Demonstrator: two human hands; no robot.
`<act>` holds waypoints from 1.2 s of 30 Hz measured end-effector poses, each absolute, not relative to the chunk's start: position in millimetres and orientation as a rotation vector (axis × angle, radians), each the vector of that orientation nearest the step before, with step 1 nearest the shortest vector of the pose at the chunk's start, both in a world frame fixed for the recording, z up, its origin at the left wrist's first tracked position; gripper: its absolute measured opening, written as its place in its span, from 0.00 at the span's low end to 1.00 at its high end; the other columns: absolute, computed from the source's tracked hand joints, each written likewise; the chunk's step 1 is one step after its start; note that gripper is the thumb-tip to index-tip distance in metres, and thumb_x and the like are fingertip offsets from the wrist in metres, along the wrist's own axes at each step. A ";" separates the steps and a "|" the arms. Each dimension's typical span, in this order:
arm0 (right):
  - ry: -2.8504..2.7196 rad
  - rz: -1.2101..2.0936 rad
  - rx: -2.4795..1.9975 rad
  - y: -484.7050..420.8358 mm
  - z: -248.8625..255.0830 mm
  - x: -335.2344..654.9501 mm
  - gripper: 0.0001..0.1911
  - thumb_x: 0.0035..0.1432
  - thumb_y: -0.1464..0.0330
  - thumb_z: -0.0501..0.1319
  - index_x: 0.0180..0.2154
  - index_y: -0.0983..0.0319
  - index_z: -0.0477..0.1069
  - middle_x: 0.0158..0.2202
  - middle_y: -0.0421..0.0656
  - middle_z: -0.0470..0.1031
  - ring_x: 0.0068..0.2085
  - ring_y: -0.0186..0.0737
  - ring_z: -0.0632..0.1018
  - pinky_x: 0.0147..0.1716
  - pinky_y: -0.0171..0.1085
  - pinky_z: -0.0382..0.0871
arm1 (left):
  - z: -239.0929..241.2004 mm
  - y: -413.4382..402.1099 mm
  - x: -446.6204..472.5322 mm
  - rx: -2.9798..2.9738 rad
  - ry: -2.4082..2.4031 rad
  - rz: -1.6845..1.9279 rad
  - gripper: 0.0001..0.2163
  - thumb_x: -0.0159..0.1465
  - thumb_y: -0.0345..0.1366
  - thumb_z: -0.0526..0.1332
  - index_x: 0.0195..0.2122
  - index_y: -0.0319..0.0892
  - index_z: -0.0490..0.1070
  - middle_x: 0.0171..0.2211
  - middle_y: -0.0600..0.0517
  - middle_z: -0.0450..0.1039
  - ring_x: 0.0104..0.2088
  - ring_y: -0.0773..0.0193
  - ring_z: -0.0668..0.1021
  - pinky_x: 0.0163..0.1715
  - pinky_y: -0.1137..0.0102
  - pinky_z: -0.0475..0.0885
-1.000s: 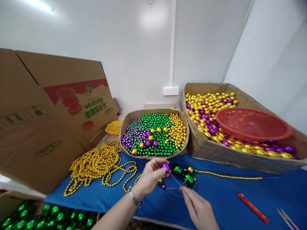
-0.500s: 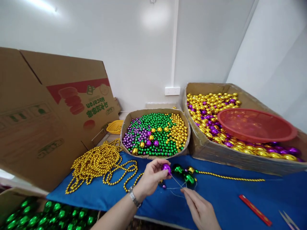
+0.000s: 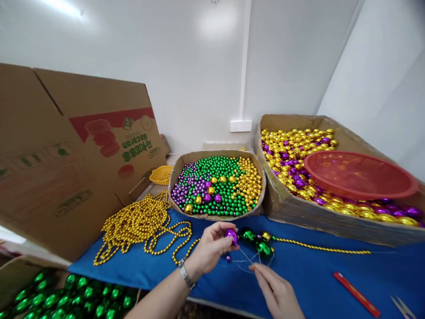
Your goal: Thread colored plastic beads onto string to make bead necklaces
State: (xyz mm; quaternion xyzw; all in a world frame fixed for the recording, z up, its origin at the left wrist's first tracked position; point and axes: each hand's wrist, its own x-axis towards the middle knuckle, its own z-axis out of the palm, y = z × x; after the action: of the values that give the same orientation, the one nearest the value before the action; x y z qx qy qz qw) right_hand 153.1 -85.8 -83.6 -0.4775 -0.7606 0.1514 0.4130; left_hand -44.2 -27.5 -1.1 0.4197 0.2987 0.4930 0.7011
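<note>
My left hand [image 3: 209, 248] pinches a shiny purple bead [image 3: 230, 235] just above the blue cloth [image 3: 308, 274]. My right hand [image 3: 274, 290] pinches a thin needle [image 3: 245, 255] whose tip points into that bead. Two green beads [image 3: 255, 241] and a gold bead [image 3: 265, 235] lie right of the purple one, on the end of a gold bead strand [image 3: 325, 249] that runs right across the cloth. A watch is on my left wrist.
A cardboard tray of small green, purple and gold beads [image 3: 217, 184] sits behind my hands. A bigger box of gold and purple beads [image 3: 299, 164] holds a red basin [image 3: 360, 173]. Gold strands [image 3: 139, 223] pile at left. A red ruler [image 3: 357, 300] lies right. Green balls [image 3: 69, 299] fill a lower box.
The view has drifted slightly left. My hands stay almost in place, the left holding the purple bead, the right holding the needle at it.
</note>
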 end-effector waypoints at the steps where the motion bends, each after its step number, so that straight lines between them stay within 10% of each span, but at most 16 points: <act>1: -1.895 0.405 -1.205 -86.3 -83.5 153.0 0.15 0.65 0.64 0.50 0.39 0.60 0.74 0.38 0.47 0.80 0.38 0.38 0.81 0.38 0.29 0.75 | -0.4 -28.7 -44.0 0.933 0.656 1.092 0.15 0.52 0.33 0.69 0.42 0.39 0.74 0.41 0.46 0.74 0.34 0.65 0.76 0.37 0.65 0.75; 24: -1.803 0.361 -1.242 -88.4 -77.5 160.7 0.17 0.64 0.60 0.50 0.38 0.60 0.75 0.35 0.47 0.80 0.35 0.41 0.82 0.33 0.29 0.76 | 6.5 2.8 -57.8 1.683 1.094 1.116 0.13 0.63 0.36 0.58 0.48 0.40 0.68 0.44 0.44 0.72 0.43 0.59 0.75 0.39 0.69 0.72; 36: -1.812 0.250 -1.245 -86.3 -75.2 156.7 0.18 0.65 0.60 0.48 0.37 0.60 0.74 0.33 0.46 0.80 0.32 0.39 0.82 0.30 0.28 0.75 | -3.0 92.1 -45.7 2.568 1.663 0.192 0.11 0.61 0.21 0.51 0.36 0.36 0.71 0.39 0.40 0.70 0.42 0.53 0.73 0.39 0.61 0.69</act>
State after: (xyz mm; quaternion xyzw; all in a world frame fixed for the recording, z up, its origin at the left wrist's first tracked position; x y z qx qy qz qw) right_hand 156.7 -86.3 -75.2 -0.5031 -0.7321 0.1009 0.4480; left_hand -45.7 92.1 -3.0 0.8371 0.5421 0.0627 0.0379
